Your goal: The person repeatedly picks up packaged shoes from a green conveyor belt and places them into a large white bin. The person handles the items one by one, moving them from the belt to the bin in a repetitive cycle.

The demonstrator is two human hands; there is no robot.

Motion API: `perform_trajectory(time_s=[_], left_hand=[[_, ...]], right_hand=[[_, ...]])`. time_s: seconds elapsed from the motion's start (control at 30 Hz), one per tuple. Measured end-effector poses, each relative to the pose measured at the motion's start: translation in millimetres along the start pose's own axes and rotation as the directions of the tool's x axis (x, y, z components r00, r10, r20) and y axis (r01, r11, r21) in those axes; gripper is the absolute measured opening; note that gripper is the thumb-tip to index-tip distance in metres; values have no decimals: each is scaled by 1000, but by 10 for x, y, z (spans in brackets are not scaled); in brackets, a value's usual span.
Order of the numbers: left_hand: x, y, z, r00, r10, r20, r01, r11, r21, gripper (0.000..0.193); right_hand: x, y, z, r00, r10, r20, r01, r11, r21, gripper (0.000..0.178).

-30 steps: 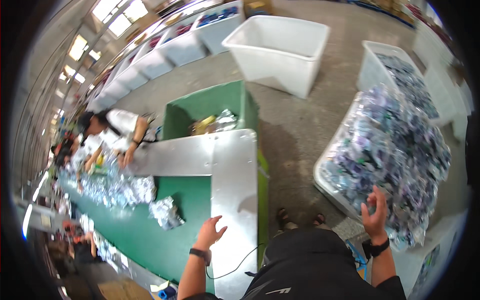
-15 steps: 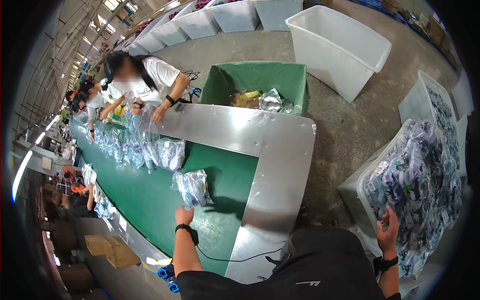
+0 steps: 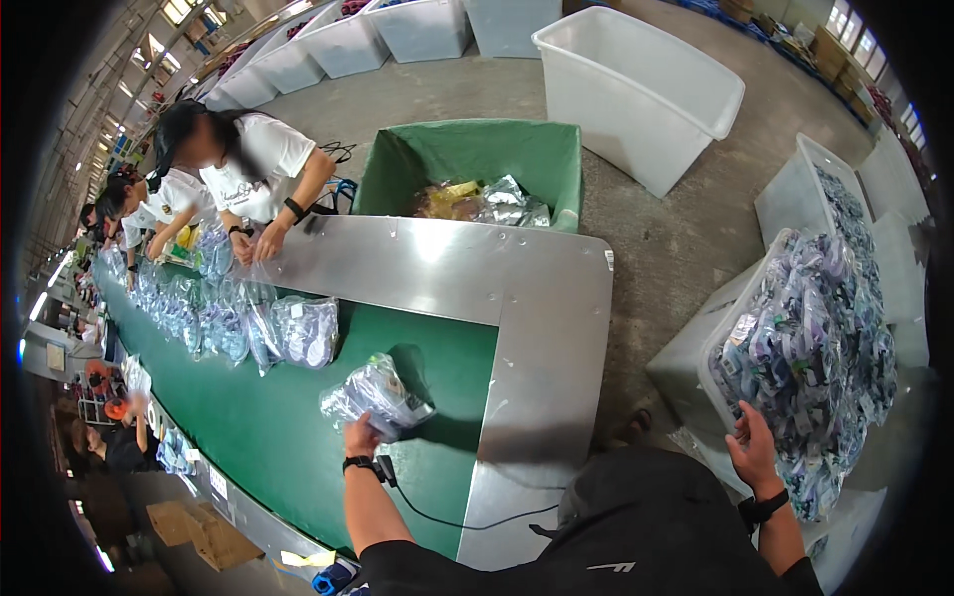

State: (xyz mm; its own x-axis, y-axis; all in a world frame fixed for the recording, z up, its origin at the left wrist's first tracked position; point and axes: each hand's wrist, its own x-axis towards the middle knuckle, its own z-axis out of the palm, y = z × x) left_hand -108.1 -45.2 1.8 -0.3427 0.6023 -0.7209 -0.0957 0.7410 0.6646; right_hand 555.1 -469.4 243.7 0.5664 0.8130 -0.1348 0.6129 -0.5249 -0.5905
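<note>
My left hand (image 3: 361, 434) is over the green belt, its fingers closed on the near edge of a clear plastic bag (image 3: 383, 395) with pale grey-blue, shoe-like items inside. The bag sits tilted, its far side casting a shadow on the belt. My right hand (image 3: 752, 449) holds nothing and has its fingers apart. It hovers at the near side of a white bin (image 3: 708, 372) heaped with bagged lilac and blue goods (image 3: 810, 338). A dark band circles each of my wrists.
More bags (image 3: 303, 331) line the green belt (image 3: 263, 422), where a co-worker (image 3: 260, 164) handles one. A metal ledge (image 3: 542, 387) borders it. Beyond stand a green bin (image 3: 477, 149) with scraps and a large white bin (image 3: 636, 99). A cable (image 3: 437, 521) crosses the ledge near my left arm.
My left hand has reached forward and taken hold of the bag, which has turned and tilted. My right hand has stayed beside the heaped bin. The whole view has shifted slightly.
</note>
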Motion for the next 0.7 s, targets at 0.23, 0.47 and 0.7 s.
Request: perform_trajectory(time_s=[0.23, 0.47, 0.7], left_hand=[[-857, -680, 570, 867, 498, -21, -498, 865, -62, 50], [-1653, -1044, 550, 881, 411, 234, -339, 893, -295, 65], [-2201, -1014, 604, 888, 254, 384, -230, 967, -107, 101]], right_hand=[[45, -127, 149, 992, -57, 112, 56, 998, 9, 71], [101, -147, 183, 974, -132, 186, 117, 989, 89, 72], [56, -23, 123, 975, -129, 180, 106, 986, 133, 71]])
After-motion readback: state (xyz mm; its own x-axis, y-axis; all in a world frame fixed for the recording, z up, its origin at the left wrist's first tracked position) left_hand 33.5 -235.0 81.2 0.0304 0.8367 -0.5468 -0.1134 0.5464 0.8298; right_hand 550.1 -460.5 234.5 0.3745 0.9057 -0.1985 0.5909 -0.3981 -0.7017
